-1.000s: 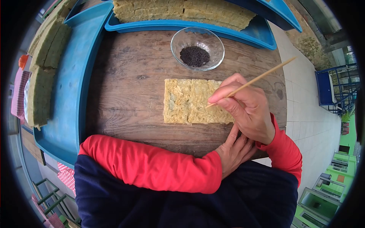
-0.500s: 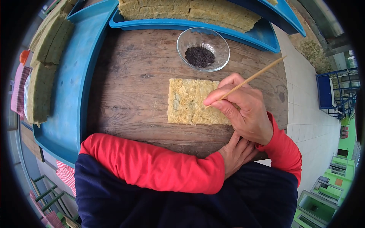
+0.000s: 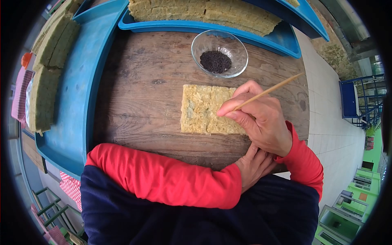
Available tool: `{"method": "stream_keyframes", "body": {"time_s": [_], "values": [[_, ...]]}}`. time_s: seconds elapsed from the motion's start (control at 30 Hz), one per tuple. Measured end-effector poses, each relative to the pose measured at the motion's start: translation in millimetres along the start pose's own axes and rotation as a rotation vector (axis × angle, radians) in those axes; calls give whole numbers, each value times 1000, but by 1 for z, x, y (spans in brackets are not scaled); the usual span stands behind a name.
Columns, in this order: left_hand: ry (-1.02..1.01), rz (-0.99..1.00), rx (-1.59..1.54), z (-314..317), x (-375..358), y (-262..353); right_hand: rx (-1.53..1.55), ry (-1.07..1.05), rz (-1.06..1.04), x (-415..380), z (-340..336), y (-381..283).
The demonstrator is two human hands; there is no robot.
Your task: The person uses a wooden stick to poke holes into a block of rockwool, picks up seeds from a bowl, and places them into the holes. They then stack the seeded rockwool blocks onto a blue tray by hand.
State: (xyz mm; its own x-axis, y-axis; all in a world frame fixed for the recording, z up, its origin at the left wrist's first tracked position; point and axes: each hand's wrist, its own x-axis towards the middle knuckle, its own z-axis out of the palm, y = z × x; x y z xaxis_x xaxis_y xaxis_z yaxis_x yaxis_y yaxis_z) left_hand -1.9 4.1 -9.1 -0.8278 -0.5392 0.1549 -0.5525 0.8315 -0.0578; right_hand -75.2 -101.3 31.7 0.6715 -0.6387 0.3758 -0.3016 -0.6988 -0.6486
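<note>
My right hand (image 3: 261,118) is closed in a pinch on a thin wooden stick (image 3: 271,88). Its back end points up and right; the tip by the fingertips is hidden. Under the fingers, a yellowish fibrous block (image 3: 197,108), which looks like rockwool, lies flat on the wooden table, with a groove across its middle. The hand covers the block's right part. My left hand (image 3: 256,168) rests at the table's near edge beneath the right wrist, fingers stretched out and partly covered. Beyond the block stands a clear glass bowl (image 3: 241,67) with small black grains (image 3: 215,61), seed-like.
A blue tray (image 3: 75,102) along the left carries long fibrous slabs (image 3: 45,92). Another blue tray (image 3: 171,26) at the back holds more slabs (image 3: 241,16). A further blue tray (image 3: 310,18) overlaps it at the upper right. The brown wooden table (image 3: 139,81) ends at a pale tiled floor (image 3: 326,106).
The stick's back end has dipped lower and slightly left, so the stick lies flatter. Its tip, visible before below the fingertips, is now hidden. My left hand stays in place.
</note>
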Motion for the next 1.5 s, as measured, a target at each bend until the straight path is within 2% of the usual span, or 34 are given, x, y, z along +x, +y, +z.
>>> {"method": "stream_keyframes", "body": {"time_s": [0.8,0.97,1.07,1.5], "values": [[-1,-20,21,5,1,4,-2,-14,5,-1,-1,-2],[-67,13,18,-3,1,0,59,41,4,-1,-7,-8],[-118,45,29,3,-1,5,85,-17,11,-4,-2,-9],[-99,-21,-14,6,1,9,60,-67,17,-4,0,-7]]}}
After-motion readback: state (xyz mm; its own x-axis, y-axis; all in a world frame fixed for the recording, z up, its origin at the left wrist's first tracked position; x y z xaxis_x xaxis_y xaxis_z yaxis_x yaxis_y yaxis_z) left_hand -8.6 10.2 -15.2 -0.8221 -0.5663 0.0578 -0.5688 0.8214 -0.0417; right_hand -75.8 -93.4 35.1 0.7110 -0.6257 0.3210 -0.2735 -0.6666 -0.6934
